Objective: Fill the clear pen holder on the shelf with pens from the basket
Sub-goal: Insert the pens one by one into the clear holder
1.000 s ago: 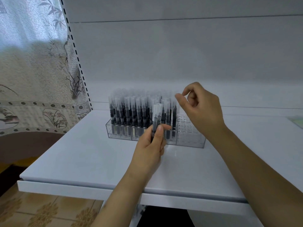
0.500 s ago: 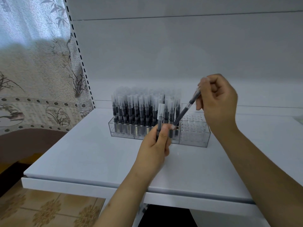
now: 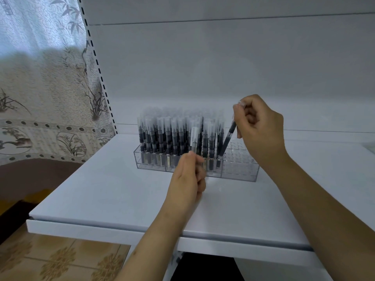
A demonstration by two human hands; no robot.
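A clear pen holder [image 3: 239, 169] stands on the white shelf [image 3: 113, 191]. Its left and middle parts hold several upright black pens with frosted caps [image 3: 162, 134]; the right part shows bare holes. My right hand [image 3: 259, 128] pinches one black pen [image 3: 228, 138] by its cap end, tilted, its lower tip down among the holes beside the filled rows. My left hand [image 3: 188, 175] grips a small bunch of pens [image 3: 195, 138] upright in front of the holder. The basket is out of sight.
The shelf's back panel [image 3: 223, 67] rises behind the holder. A slotted upright [image 3: 97, 63] and a patterned curtain [image 3: 40, 78] stand at the left. Tiled floor [image 3: 60, 258] lies below the shelf's front edge.
My right hand took a pen from the bunch in my left hand, carried it right, and lowered its tip into the holder. My left hand stayed in front of the holder.
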